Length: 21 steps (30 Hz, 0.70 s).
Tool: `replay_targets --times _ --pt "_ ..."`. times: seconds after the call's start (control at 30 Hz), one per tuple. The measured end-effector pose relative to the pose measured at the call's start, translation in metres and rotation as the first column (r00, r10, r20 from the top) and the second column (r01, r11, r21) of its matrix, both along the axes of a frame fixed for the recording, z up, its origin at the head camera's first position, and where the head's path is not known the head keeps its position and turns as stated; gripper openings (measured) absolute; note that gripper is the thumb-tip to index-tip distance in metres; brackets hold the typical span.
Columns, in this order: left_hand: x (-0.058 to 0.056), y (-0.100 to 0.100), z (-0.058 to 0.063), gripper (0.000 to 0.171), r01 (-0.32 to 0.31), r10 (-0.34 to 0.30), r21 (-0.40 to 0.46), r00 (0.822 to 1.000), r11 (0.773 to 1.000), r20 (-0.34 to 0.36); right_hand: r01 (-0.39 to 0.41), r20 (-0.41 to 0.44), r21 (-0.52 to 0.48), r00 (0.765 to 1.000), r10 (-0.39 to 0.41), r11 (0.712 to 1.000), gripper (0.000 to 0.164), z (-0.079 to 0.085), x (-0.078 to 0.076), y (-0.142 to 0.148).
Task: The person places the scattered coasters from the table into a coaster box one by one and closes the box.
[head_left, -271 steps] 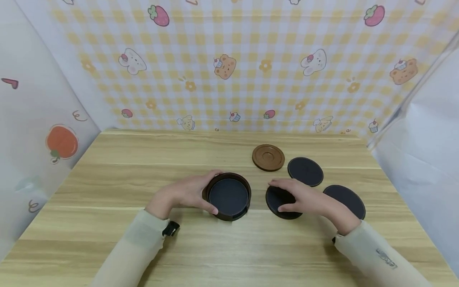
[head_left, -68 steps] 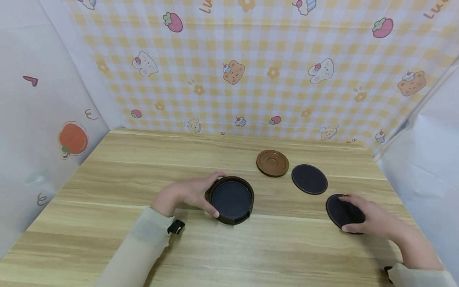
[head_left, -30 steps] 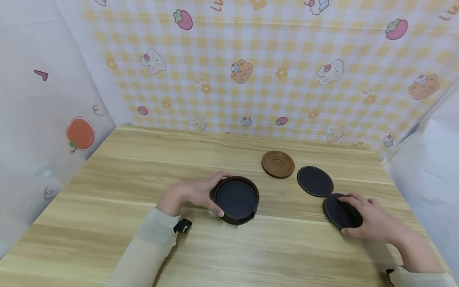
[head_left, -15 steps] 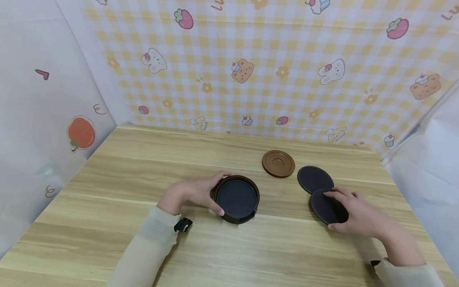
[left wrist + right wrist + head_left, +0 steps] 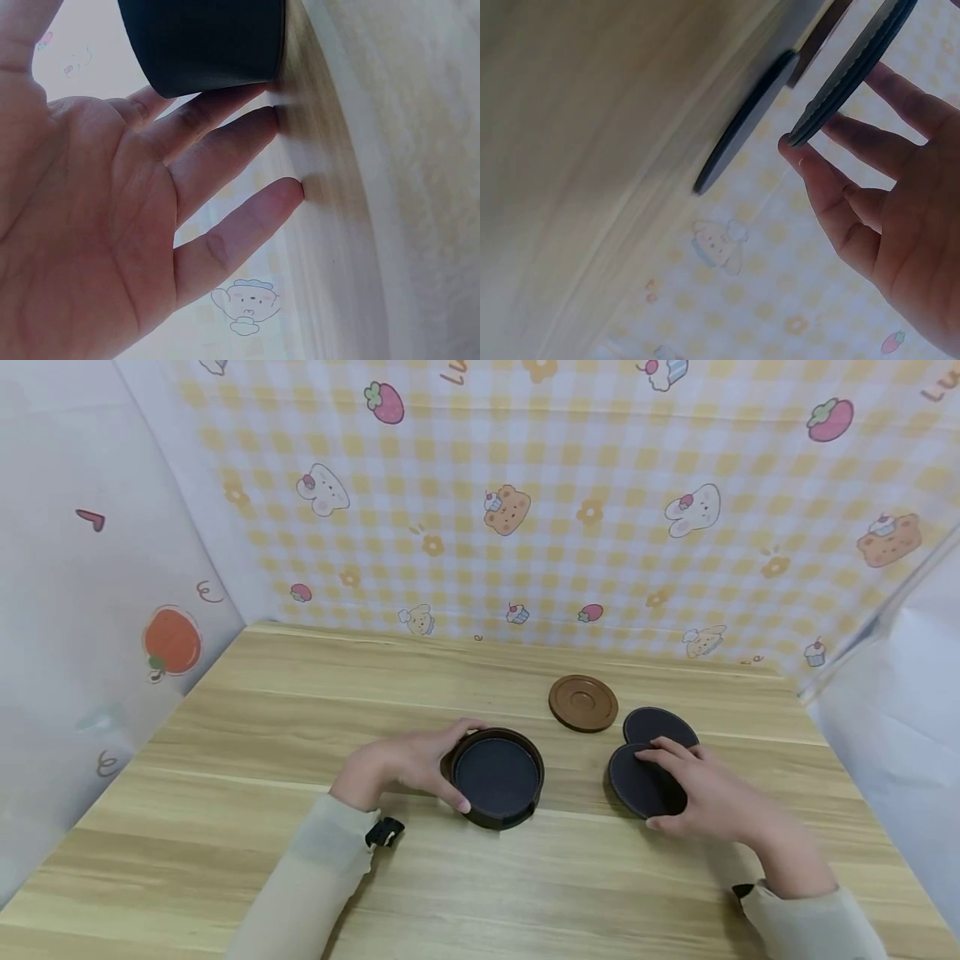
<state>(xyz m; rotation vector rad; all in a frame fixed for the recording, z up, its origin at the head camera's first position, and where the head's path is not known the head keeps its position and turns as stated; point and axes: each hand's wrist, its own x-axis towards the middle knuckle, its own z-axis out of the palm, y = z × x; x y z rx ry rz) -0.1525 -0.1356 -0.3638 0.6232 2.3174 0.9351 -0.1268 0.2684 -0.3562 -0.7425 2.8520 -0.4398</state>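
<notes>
A round dark coaster holder (image 5: 498,779) with a notch in its front wall stands on the table, a dark coaster lying inside it. My left hand (image 5: 412,764) holds it from the left, thumb in front and fingers behind. In the left wrist view the fingers reach along the holder's dark wall (image 5: 210,45). Raised off the table, a dark round coaster (image 5: 637,781) with a stitched rim is held by its edges between thumb and fingers of my right hand (image 5: 705,789). The right wrist view shows this coaster (image 5: 851,75) tilted, apart from the table.
Another dark coaster (image 5: 654,725) lies flat behind my right hand, partly covered by the raised one. To its left sits a brown round coaster (image 5: 583,702) with ringed grooves. The wooden table (image 5: 300,693) meets a checked cloth backdrop (image 5: 555,560) at the back.
My right hand released one dark coaster, gripped the farther right one, lifted it and carried it left. The first is hidden from the table, seemingly inside the holder. My left hand stays.
</notes>
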Motion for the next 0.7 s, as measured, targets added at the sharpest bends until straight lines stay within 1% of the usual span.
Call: replay_targets --times 0.1,0.3,0.53,0.7 --pt "0.000 0.001 0.000 0.115 0.000 0.000 0.000 1.000 1.000 0.001 -0.009 0.000 -0.001 1.000 0.009 1.000 0.081 0.002 -0.001 -0.009" --pt "0.000 0.001 0.000 0.115 -0.009 0.009 -0.017 1.000 1.000 0.006 -0.022 0.029 -0.022 0.999 0.023 1.000 0.080 0.007 -0.004 -0.027" --pt "-0.001 0.001 0.000 0.115 -0.008 0.008 -0.022 1.000 1.000 0.002 -0.058 0.010 -0.024 0.998 0.058 0.998 0.082 0.010 -0.006 -0.046" --pt "-0.001 0.001 0.000 0.115 -0.009 0.009 -0.025 1.000 1.000 0.005 -0.082 0.015 -0.025 0.996 0.083 0.996 0.082 0.009 -0.008 -0.061"
